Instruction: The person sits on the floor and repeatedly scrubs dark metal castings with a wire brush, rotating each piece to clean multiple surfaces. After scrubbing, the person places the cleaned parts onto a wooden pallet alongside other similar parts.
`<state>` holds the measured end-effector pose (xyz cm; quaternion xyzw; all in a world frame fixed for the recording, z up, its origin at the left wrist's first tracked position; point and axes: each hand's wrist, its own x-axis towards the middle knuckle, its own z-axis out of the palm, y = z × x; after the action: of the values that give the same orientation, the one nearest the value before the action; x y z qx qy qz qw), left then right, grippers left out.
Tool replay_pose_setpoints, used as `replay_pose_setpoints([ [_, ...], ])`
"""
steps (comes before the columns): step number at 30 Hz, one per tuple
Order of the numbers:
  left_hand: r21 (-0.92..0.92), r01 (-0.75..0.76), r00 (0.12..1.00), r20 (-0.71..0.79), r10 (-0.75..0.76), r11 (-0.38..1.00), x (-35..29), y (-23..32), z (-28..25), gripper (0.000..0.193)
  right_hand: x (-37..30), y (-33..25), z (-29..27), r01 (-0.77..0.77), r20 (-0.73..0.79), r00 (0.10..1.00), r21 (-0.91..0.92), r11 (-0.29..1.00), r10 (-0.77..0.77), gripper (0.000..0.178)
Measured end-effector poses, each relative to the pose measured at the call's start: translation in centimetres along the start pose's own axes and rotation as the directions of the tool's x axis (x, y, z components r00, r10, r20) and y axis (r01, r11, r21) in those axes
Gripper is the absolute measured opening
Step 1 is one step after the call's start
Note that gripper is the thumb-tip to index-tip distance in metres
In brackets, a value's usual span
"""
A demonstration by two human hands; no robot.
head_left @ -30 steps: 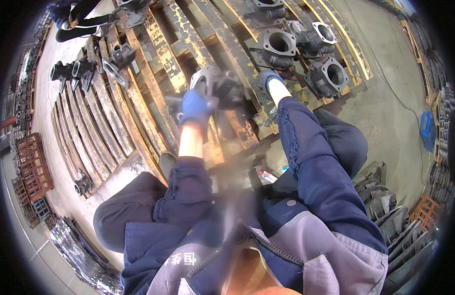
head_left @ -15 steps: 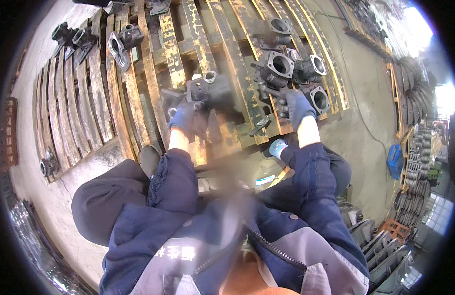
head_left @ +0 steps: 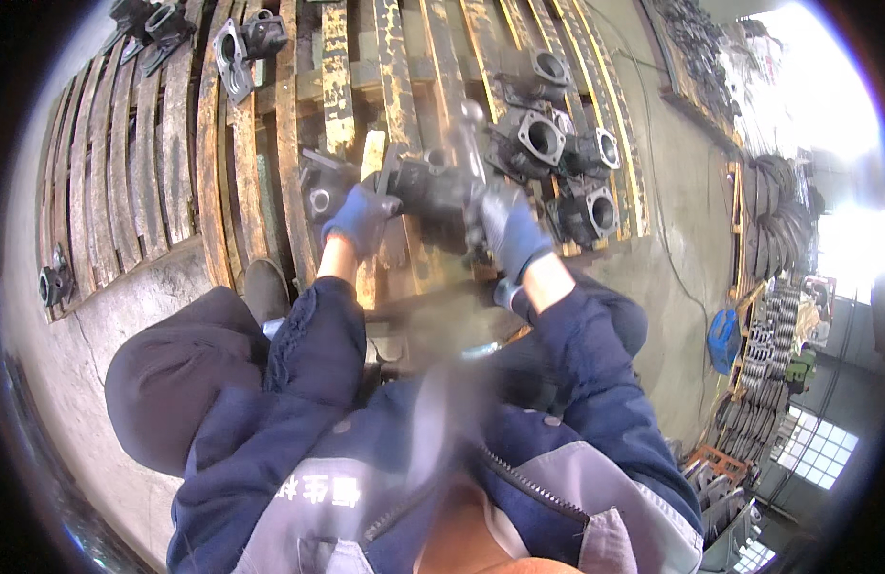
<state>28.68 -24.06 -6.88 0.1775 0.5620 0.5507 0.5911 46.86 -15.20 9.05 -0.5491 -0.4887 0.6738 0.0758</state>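
My left hand (head_left: 361, 218), in a blue and dark glove, is closed on a dark metal casting (head_left: 428, 189) with a flange. A second dark casting (head_left: 320, 191) with a round hole lies just left of that hand. My right hand (head_left: 509, 230), gloved alike, grips a grey metal rod-like tool (head_left: 472, 143) with a rounded end, held upright at the casting's right side. Motion blurs the tool and casting, so I cannot tell whether they touch. Several castings with round bores (head_left: 541, 139) stand close to the right of my right hand.
Wooden pallet slats (head_left: 337, 86) with gaps between them bear the parts. More castings sit at the far left, among them a flanged one (head_left: 246, 48); another (head_left: 55, 277) is at the left edge. A blue object (head_left: 722, 341) and stacked metal parts (head_left: 767, 330) stand at right.
My right hand has moved left from the group of castings to the held casting, bringing the tool with it. The held casting has shifted slightly right and is turned differently. The whole view has shifted.
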Motion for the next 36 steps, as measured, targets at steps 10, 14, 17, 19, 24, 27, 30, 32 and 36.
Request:
replay_pose_setpoints([
  [10, 0.038, 0.011, 1.0, 0.02, -0.011, 0.999, 0.0, 0.6, 0.5, 0.045, 3.6, 11.8, -2.1, -0.083, 0.08, 0.995, 0.255, 0.963, 0.065, 0.026],
  [14, 0.043, 0.007, 1.0, 0.008, -0.007, 0.999, 0.3, 0.0, 0.1, 0.046, 3.6, 11.8, -3.0, 0.141, 0.135, 0.985, -0.243, 0.96, -0.11, 0.023],
  [17, -0.067, 0.038, 0.999, 0.0, -0.039, 0.997, 0.4, -0.3, -0.2, 0.047, 3.0, 10.7, -2.6, 0.001, 0.04, 0.999, 0.126, 0.992, -0.007, 0.022],
  [19, 0.044, -0.002, 1.0, -0.006, 0.002, 0.999, 0.5, -0.6, -0.5, 0.048, 2.7, 9.9, -2.2, 0.029, -0.109, 0.994, 0.013, 0.999, -0.027, 0.023],
  [24, -0.061, 0.008, 0.999, 0.041, -0.005, 0.998, 1.5, -1.6, -0.8, 0.047, 2.9, 9.8, -2.0, 0.055, -0.148, 0.989, 0.347, 0.936, -0.003, 0.024],
  [27, -0.108, 0.043, 0.999, 0.027, -0.04, 0.993, 1.9, -1.6, -0.9, 0.047, 2.9, 10.8, -2.5, 0.158, -0.128, 0.981, 0.097, 0.983, -0.145, 0.025],
  [30, -0.062, 0.065, 0.998, 0.006, -0.065, 0.996, 1.5, -1.2, -0.8, 0.048, 2.8, 11.3, -2.9, 0.071, -0.085, 0.995, 0.349, 0.934, -0.044, 0.025],
  [32, 0.121, 0.08, 0.996, -0.059, -0.074, 0.989, 1.1, -0.7, -0.6, 0.05, 2.9, 10.9, -3.0, 0.173, -0.126, 0.979, 0.111, 0.979, -0.159, 0.027],
  [36, 0.207, 0.035, 0.999, 0.011, -0.038, 0.978, 0.8, 0.2, -0.3, 0.053, 2.6, 9.5, -2.8, 0.21, -0.106, 0.971, -0.057, 0.976, -0.215, 0.019],
])
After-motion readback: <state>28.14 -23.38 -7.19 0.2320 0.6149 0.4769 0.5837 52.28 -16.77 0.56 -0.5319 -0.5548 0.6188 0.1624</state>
